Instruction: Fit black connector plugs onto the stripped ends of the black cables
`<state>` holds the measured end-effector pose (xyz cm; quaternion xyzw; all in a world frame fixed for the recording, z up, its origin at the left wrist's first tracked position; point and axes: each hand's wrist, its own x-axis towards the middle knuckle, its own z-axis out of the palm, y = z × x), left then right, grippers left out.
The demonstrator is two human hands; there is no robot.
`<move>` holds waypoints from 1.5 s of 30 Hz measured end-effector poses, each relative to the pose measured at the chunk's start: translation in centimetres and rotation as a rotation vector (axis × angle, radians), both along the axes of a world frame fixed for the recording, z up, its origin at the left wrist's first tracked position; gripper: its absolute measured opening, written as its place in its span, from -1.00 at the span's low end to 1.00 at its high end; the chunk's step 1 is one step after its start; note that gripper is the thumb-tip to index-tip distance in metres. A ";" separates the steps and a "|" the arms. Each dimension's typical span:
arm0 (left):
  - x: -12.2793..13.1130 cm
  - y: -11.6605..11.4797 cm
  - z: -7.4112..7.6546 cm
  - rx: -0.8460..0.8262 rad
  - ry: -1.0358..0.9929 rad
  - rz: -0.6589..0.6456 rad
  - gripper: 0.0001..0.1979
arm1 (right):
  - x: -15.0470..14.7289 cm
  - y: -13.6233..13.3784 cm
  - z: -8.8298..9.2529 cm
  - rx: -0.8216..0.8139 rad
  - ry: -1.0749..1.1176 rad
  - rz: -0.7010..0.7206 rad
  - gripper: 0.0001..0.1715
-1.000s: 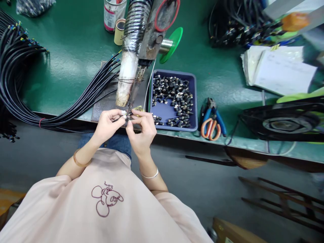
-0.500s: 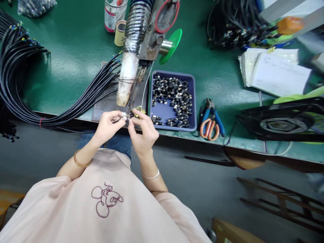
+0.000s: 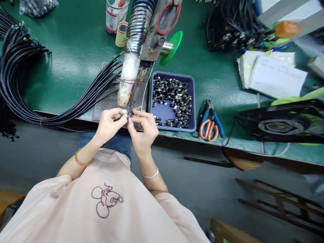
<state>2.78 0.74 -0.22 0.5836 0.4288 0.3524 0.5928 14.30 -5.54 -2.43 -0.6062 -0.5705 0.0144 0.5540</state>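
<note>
My left hand (image 3: 110, 123) is closed in a pinch on the end of a black cable (image 3: 117, 118), with a white covering on a fingertip. Close against it, my right hand (image 3: 144, 130) pinches a small piece, mostly hidden by the fingers; its kind I cannot make out. The fingertips of both hands meet just below the tip of a soldering iron (image 3: 136, 88) clamped in a stand. Thin solder wire (image 3: 147, 86) runs down beside the iron from a green spool (image 3: 174, 47). A white-wrapped hose end (image 3: 126, 86) hangs left of the iron.
Right of the hands, a blue tray (image 3: 165, 116) holds many small black connectors (image 3: 172, 91). Pliers with orange handles (image 3: 209, 128) lie beyond it. A bundle of black cables (image 3: 73, 108) curves across the left. Papers (image 3: 277, 76) and a black fan (image 3: 280, 123) are further right.
The hands have shifted very slightly, with the fingertips drawn closer together at the iron tip. The view has moved a little; the rest stays as it was.
</note>
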 end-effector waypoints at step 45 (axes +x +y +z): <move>-1.6 -1.2 -0.5 -0.232 -0.218 -0.042 -0.72 | 1.0 -2.1 1.3 0.077 0.281 -0.131 -0.91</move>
